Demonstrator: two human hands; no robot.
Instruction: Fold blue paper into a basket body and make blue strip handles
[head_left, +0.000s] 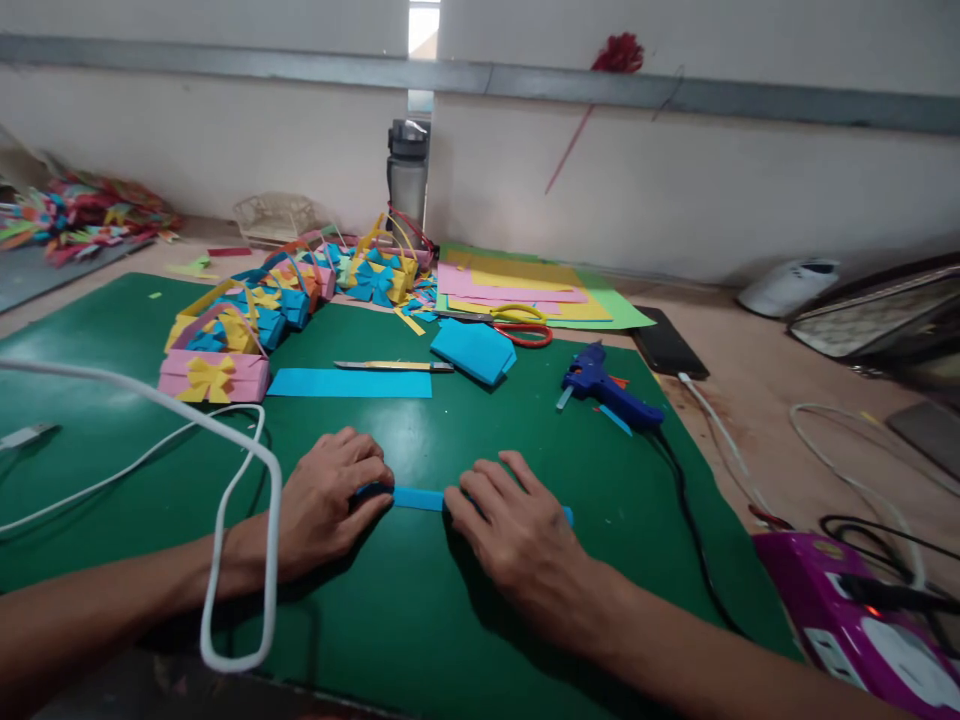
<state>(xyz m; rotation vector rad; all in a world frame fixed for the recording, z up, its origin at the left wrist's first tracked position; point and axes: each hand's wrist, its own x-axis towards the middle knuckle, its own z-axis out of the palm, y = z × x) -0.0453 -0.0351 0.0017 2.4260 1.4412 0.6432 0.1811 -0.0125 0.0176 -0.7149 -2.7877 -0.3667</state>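
Observation:
A narrow blue paper strip [418,498] lies across the green mat [360,620], its ends partly covered by my hands. My left hand [334,492] is closed on its left end, thumb and fingers together. Over the right part rests my right hand [517,530], fingers curled and pressing down on the paper; a bit of blue shows beyond it. Behind the hands are a flat blue paper strip [349,383], a craft knife [394,366] touching its upper edge, and a small stack of blue paper pieces [474,350].
A blue glue gun [600,385] with a black cord lies at the right. Small paper baskets with bows [214,375] line the left back. Scissors [521,322] rest by coloured sheets [525,285]. A white cable loop [274,520] hangs before my left forearm; a purple power strip [847,600] sits front right.

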